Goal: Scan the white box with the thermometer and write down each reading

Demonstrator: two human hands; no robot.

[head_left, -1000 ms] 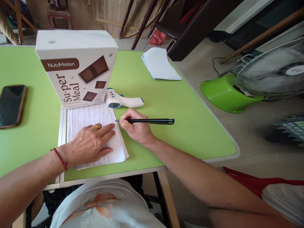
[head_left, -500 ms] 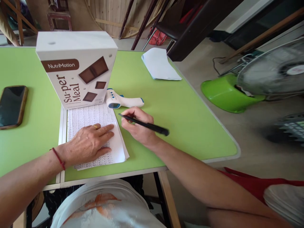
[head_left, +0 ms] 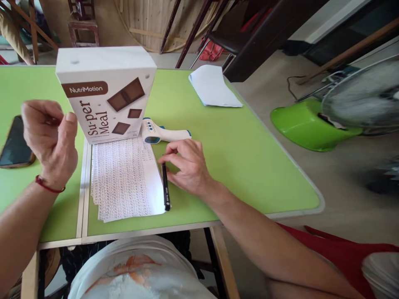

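Up came the left hand [head_left: 51, 141], off the written sheets [head_left: 121, 182] it had been pressing and over near the phone [head_left: 14, 145], fingers curled inward, thumb apart; whether it gripped anything could not be told. And the right hand [head_left: 187, 165] had swung the black pen [head_left: 166, 189] round, pinching it between fingers and thumb, its lower end toward the body along the sheets' right edge! Those sheets lay on the green desk [head_left: 246, 166], in front of the upright white box [head_left: 104, 112], with the white thermometer [head_left: 170, 135] just beside the box's right side.
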